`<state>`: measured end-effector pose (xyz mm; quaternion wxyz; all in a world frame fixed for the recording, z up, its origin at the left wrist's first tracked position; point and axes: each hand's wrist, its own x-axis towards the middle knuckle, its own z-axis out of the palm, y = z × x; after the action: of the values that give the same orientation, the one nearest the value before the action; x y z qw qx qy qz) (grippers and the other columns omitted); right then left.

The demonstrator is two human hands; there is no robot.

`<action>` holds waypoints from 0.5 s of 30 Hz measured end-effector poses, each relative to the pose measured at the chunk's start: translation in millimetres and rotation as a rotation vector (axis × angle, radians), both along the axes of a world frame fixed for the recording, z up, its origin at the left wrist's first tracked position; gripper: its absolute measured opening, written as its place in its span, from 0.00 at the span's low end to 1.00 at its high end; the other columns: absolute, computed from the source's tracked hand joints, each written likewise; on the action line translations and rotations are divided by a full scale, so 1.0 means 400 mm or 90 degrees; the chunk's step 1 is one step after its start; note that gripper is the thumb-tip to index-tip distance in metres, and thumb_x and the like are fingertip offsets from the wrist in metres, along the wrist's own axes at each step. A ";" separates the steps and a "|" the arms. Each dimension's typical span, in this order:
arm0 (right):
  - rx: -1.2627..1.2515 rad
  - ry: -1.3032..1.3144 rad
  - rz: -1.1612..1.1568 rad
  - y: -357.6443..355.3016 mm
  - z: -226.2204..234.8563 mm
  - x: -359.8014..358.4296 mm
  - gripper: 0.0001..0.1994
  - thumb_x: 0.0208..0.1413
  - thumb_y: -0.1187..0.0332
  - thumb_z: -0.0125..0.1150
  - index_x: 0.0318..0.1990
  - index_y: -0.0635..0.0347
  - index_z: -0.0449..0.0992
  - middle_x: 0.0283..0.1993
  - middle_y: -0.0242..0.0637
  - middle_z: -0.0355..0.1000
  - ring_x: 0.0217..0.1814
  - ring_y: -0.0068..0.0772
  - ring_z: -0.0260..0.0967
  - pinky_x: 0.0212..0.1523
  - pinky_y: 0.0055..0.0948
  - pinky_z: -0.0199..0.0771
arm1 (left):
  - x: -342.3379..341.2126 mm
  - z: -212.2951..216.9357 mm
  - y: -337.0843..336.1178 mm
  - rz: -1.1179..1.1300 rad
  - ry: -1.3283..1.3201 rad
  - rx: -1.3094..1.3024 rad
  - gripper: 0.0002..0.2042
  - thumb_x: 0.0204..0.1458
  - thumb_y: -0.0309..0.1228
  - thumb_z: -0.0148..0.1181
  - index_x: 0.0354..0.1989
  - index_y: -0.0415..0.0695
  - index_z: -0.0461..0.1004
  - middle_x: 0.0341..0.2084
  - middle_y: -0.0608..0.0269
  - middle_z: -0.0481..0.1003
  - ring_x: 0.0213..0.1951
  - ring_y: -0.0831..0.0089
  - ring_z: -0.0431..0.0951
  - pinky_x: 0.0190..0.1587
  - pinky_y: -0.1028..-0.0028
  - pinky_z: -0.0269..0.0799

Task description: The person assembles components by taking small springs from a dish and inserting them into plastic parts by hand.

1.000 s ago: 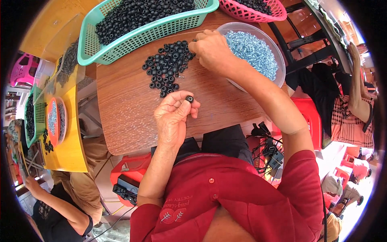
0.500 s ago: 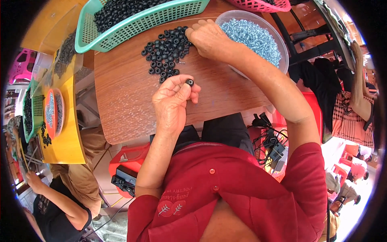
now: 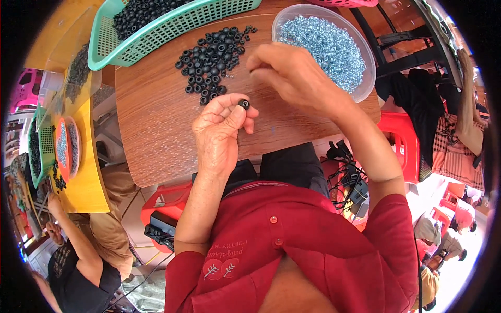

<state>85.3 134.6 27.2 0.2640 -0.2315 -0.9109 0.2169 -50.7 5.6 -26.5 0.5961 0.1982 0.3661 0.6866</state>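
While table (image 3: 156, 148) fills the middle | clear tub (image 3: 371, 70) of pale-blue bits (image 3: 323, 49) at right | black bead pile (image 3: 211, 57) left of tub | right hand (image 3: 292, 65) between them, fingers curled, grip can't tell | left hand (image 3: 218, 122) pinches one bead (image 3: 243, 104) near pile | likely single-bead handling; next calls for steady pinch
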 end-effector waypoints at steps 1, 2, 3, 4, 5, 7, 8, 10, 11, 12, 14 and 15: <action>-0.115 0.026 0.003 -0.021 0.008 0.010 0.04 0.46 0.76 0.57 0.31 0.65 0.75 0.33 0.44 0.73 0.39 0.45 0.71 0.38 0.40 0.69 | 0.001 0.002 -0.002 -0.001 0.000 -0.002 0.08 0.54 0.22 0.58 0.41 0.32 0.72 0.29 0.51 0.77 0.26 0.72 0.74 0.30 0.76 0.69; -0.117 0.026 0.002 -0.039 0.009 0.014 0.04 0.46 0.76 0.57 0.31 0.65 0.75 0.33 0.44 0.73 0.39 0.45 0.71 0.38 0.40 0.69 | 0.002 0.004 -0.004 -0.002 0.000 -0.008 0.08 0.54 0.22 0.58 0.41 0.32 0.72 0.30 0.51 0.77 0.27 0.72 0.74 0.30 0.77 0.69; -0.204 0.074 0.017 -0.051 0.008 0.022 0.04 0.46 0.76 0.58 0.32 0.65 0.75 0.31 0.43 0.73 0.37 0.44 0.71 0.37 0.37 0.69 | 0.006 0.007 -0.002 -0.006 0.000 -0.015 0.08 0.54 0.22 0.58 0.41 0.32 0.72 0.30 0.51 0.77 0.27 0.73 0.74 0.30 0.77 0.69; -0.291 0.123 0.033 -0.059 0.007 0.028 0.05 0.46 0.76 0.58 0.33 0.65 0.75 0.29 0.43 0.72 0.35 0.44 0.71 0.37 0.35 0.70 | 0.010 0.010 -0.001 -0.009 -0.001 -0.019 0.08 0.54 0.22 0.58 0.41 0.32 0.72 0.30 0.51 0.77 0.27 0.73 0.74 0.30 0.77 0.69; -0.295 0.123 0.030 -0.064 -0.002 0.034 0.05 0.46 0.76 0.58 0.33 0.65 0.75 0.29 0.43 0.72 0.35 0.44 0.71 0.37 0.35 0.70 | 0.014 0.013 0.000 -0.009 0.002 -0.020 0.09 0.54 0.22 0.58 0.41 0.32 0.72 0.30 0.52 0.77 0.27 0.73 0.74 0.31 0.78 0.69; -0.271 0.192 0.038 -0.077 -0.021 0.040 0.05 0.48 0.77 0.59 0.34 0.66 0.76 0.27 0.39 0.72 0.31 0.35 0.72 0.36 0.30 0.71 | 0.017 0.021 -0.003 -0.007 0.007 -0.021 0.09 0.54 0.22 0.58 0.42 0.32 0.72 0.30 0.52 0.77 0.27 0.74 0.74 0.31 0.78 0.69; -0.273 0.192 0.038 -0.089 -0.019 0.041 0.05 0.48 0.77 0.59 0.34 0.66 0.76 0.27 0.39 0.72 0.31 0.35 0.72 0.36 0.30 0.71 | 0.020 0.025 -0.004 -0.011 0.007 -0.018 0.09 0.54 0.22 0.58 0.42 0.32 0.72 0.30 0.52 0.77 0.28 0.74 0.74 0.31 0.78 0.69; -0.456 0.245 -0.049 -0.112 -0.013 0.040 0.03 0.51 0.78 0.58 0.33 0.68 0.75 0.27 0.37 0.74 0.30 0.25 0.72 0.33 0.24 0.72 | 0.023 0.027 -0.006 -0.014 0.007 -0.016 0.09 0.54 0.22 0.58 0.42 0.32 0.72 0.30 0.53 0.77 0.28 0.74 0.74 0.31 0.78 0.69; -0.458 0.245 -0.048 -0.114 -0.018 0.040 0.03 0.51 0.78 0.58 0.33 0.68 0.75 0.27 0.37 0.74 0.30 0.25 0.72 0.33 0.24 0.72 | 0.024 0.027 -0.007 -0.006 0.019 -0.016 0.09 0.54 0.22 0.58 0.42 0.32 0.72 0.30 0.53 0.77 0.28 0.74 0.74 0.31 0.78 0.69; -0.543 0.282 -0.032 -0.116 -0.022 0.041 0.03 0.52 0.78 0.58 0.32 0.69 0.75 0.28 0.37 0.75 0.31 0.23 0.72 0.32 0.22 0.72 | 0.027 0.027 -0.007 0.000 0.032 -0.016 0.10 0.54 0.22 0.58 0.42 0.32 0.72 0.30 0.54 0.77 0.28 0.75 0.74 0.31 0.78 0.69; -0.628 0.320 -0.015 -0.120 -0.026 0.043 0.03 0.53 0.78 0.58 0.32 0.70 0.75 0.29 0.37 0.75 0.31 0.20 0.72 0.32 0.20 0.73 | 0.032 0.028 -0.007 0.002 0.038 -0.008 0.10 0.53 0.22 0.58 0.42 0.32 0.72 0.30 0.54 0.77 0.28 0.75 0.74 0.31 0.78 0.69; -0.623 0.320 -0.017 -0.122 -0.026 0.044 0.03 0.53 0.79 0.57 0.32 0.70 0.75 0.28 0.37 0.75 0.31 0.21 0.73 0.31 0.20 0.73 | 0.035 0.028 -0.007 0.005 0.044 0.000 0.10 0.53 0.22 0.59 0.42 0.32 0.72 0.30 0.55 0.77 0.28 0.75 0.74 0.31 0.79 0.70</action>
<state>102.8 86.0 17.0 0.3379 -0.2800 -0.6097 0.6600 -36.8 3.0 -15.4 0.5801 0.2205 0.3874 0.6817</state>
